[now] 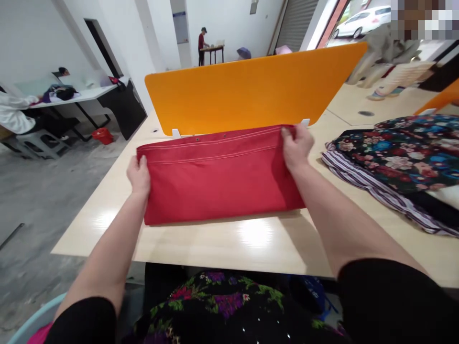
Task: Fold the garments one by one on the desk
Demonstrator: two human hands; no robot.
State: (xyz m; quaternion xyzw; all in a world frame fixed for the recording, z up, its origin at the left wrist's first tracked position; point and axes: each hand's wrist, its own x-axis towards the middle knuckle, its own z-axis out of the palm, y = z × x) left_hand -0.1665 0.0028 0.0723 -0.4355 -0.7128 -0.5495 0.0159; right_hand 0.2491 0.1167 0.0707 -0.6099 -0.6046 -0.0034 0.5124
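Note:
A folded red garment (218, 177) with white stitching and small snaps lies flat on the pale wooden table (222, 243), just in front of an orange divider panel (251, 91). My left hand (139, 176) grips the garment's left edge near the top corner. My right hand (296, 145) pinches the upper right corner, fingers closed on the cloth.
A pile of floral and striped clothes (398, 167) lies on the table to the right. A light blue basin rim (34, 317) shows at the lower left. Another person (390, 48) stands beyond the divider at right, and one more (202, 45) at a far table.

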